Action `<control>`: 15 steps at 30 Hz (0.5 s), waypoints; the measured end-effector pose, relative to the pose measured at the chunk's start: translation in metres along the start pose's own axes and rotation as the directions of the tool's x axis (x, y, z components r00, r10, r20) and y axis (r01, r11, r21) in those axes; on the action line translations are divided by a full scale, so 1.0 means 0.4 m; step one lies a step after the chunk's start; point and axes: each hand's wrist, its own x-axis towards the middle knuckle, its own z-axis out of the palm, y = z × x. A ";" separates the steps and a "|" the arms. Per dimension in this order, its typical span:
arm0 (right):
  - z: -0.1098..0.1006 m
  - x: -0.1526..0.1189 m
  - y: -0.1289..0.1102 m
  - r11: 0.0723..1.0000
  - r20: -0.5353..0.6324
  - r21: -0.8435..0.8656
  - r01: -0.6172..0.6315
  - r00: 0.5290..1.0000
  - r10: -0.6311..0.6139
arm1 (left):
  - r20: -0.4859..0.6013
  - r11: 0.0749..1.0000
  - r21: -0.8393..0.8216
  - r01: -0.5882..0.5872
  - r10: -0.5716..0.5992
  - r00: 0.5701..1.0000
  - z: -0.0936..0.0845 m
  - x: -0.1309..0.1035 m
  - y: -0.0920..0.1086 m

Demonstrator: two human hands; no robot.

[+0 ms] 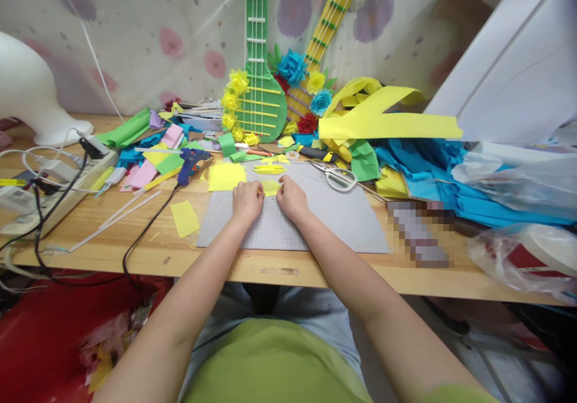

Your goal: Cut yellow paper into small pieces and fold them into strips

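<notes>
A small piece of yellow crepe paper (270, 187) stretches between my hands above the grey cutting mat (333, 226). My left hand (247, 200) pinches its left end with closed fingers. On its other end, my right hand (292, 197) is also closed, thumb and fingers together. Just behind my hands lie folded yellow paper pieces (269, 169). A stack of yellow paper squares (226, 176) rests beyond my left hand. White-handled scissors (339, 179) lie on the mat to the right of my right hand.
A blue glue gun (189, 164) with a black cord is at the left, near a power strip (58, 193). A single yellow sheet (184, 218) lies left of the mat. Paper-flowered green (261, 106) and yellow (311, 60) guitar shapes lean at the back. Blue crepe paper (428, 178) crowds the right.
</notes>
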 end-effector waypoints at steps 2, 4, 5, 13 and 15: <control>0.002 0.001 0.001 1.000 0.007 -0.011 0.006 1.000 -0.006 | 0.006 0.999 -0.006 -0.048 0.048 0.999 0.005 0.002 -0.004; 0.004 0.001 0.000 1.000 0.011 -0.018 0.011 1.000 -0.011 | 0.011 0.997 -0.021 -0.076 0.076 0.997 0.008 0.004 -0.006; 0.004 0.001 0.000 1.000 0.011 -0.022 0.012 1.000 -0.012 | 0.013 0.997 -0.028 -0.074 0.074 0.997 0.009 0.004 -0.007; -0.003 -0.004 -0.011 0.994 0.045 -0.108 0.028 0.999 -0.024 | -0.014 0.999 -0.042 -0.009 0.009 1.000 0.008 0.000 0.003; 0.000 -0.005 -0.010 0.992 0.041 -0.121 0.044 0.998 -0.039 | -0.016 0.999 -0.052 -0.005 0.005 1.000 0.011 0.002 0.001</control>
